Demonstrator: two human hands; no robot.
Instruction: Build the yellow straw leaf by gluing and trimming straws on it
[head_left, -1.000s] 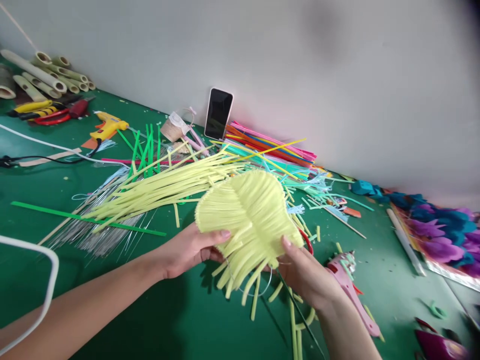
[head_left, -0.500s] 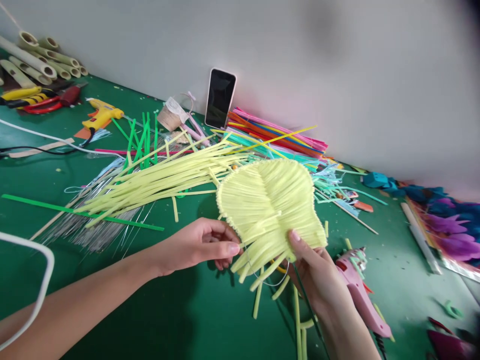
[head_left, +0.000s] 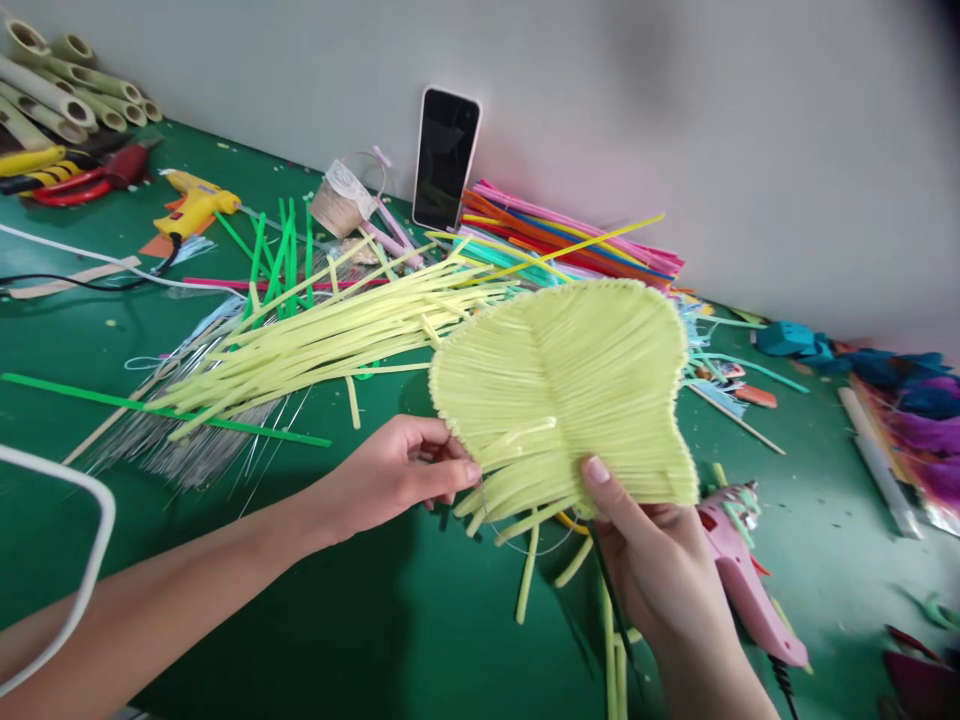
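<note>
A pale yellow-green leaf shape [head_left: 600, 370], made of pipe cleaners laid side by side with a fuzzy rim, is held above the table. My right hand [head_left: 656, 565] grips its lower right part, thumb on top and fingers underneath. At the lower left edge, my left hand [head_left: 416, 465] is closed in a pinch on a thin wire [head_left: 536, 552], which curves below the leaf towards my right hand. Loose pipe cleaner ends [head_left: 527, 575] stick out under the leaf. A dark green stem [head_left: 611, 590] hangs beside my right palm.
Yellow-green pipe cleaners [head_left: 337, 330] lie over metal wires on the green table [head_left: 315, 640]. A pink glue gun [head_left: 754, 590] rests right of my right hand; a yellow one [head_left: 196, 205] lies far left. A phone [head_left: 446, 160] leans on the wall. A white bar [head_left: 101, 500] crosses the left edge.
The leaf has come up closer to the camera and tipped to face it more, with my right hand. My left hand stays pinched at its edge. The view has shifted slightly.
</note>
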